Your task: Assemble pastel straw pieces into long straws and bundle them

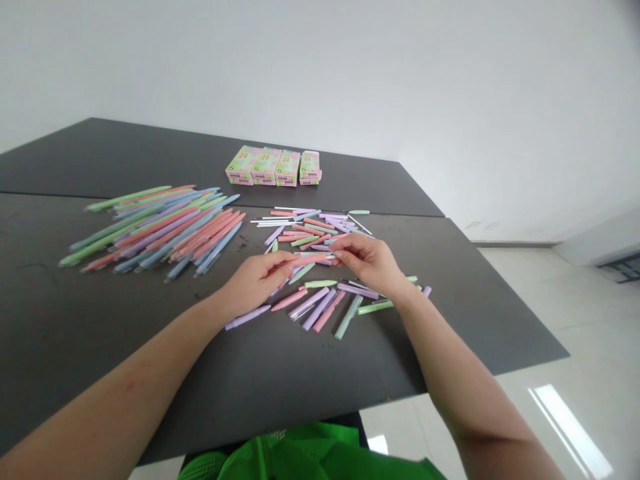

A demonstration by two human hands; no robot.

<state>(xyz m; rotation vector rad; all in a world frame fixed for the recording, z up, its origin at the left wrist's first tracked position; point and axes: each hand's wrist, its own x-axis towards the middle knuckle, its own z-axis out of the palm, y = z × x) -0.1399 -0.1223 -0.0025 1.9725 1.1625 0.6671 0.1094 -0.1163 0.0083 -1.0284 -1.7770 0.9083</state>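
Between my two hands lies a salmon-pink pen barrel [312, 261], held level above a scatter of pen parts. My left hand [261, 276] pinches its left end with thumb and fingers. The fingertips of my right hand [369, 260] are closed at its right end, where a pale tip shows; whether that is a separate part I cannot tell. Under and around the hands are loose purple barrels [319, 309], a green barrel [349, 318], a pink tip piece [289, 300] and several thin white refills [273, 223].
Left on the dark table [280, 380] is a large pile of long pens [165, 230] in pink, blue, green and purple. Several small green-and-pink boxes [265, 165] stand in a row at the back. The table's right edge drops to a pale tiled floor [590, 320].
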